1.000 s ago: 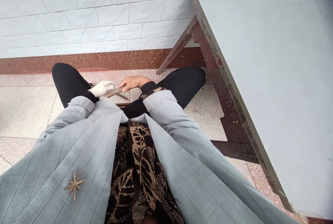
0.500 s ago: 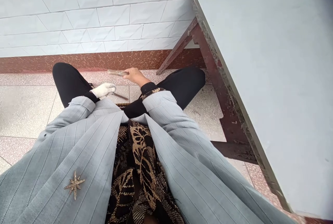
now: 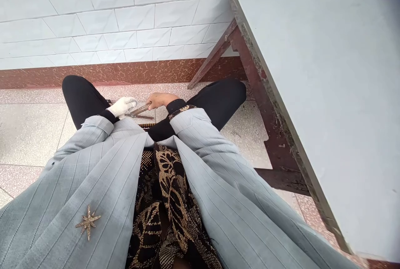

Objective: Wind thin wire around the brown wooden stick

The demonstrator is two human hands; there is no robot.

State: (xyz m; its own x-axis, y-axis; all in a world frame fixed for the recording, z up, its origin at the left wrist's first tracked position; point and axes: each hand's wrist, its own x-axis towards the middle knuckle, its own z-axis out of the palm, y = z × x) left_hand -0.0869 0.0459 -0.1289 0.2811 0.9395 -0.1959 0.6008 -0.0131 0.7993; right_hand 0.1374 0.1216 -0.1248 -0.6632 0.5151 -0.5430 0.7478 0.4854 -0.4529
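Note:
My left hand (image 3: 123,106) wears a white glove and is closed, its fingers curled. What it holds, if anything, is hidden. Just below the fingers a thin dark bar (image 3: 144,117) reaches to the right; whether the glove grips it I cannot tell. My bare right hand (image 3: 158,99) is wrapped round one end of a brown, stick-shaped tool (image 3: 140,109). The tool slants down to the left, its far end beside the gloved fingers and over the bar. Both hands are low between my bent knees.
A pale-topped table (image 3: 328,73) with dark red wooden legs (image 3: 215,52) stands close on my right. Ahead is a white tiled wall (image 3: 150,14) with a brown skirting band (image 3: 125,72). Speckled floor tiles (image 3: 31,131) lie below. A dark patterned edge (image 3: 146,126) shows under my hands.
My right hand has come down and left, swinging the tool from nearly level to slanting down beside the glove. My left hand has shifted slightly up and left.

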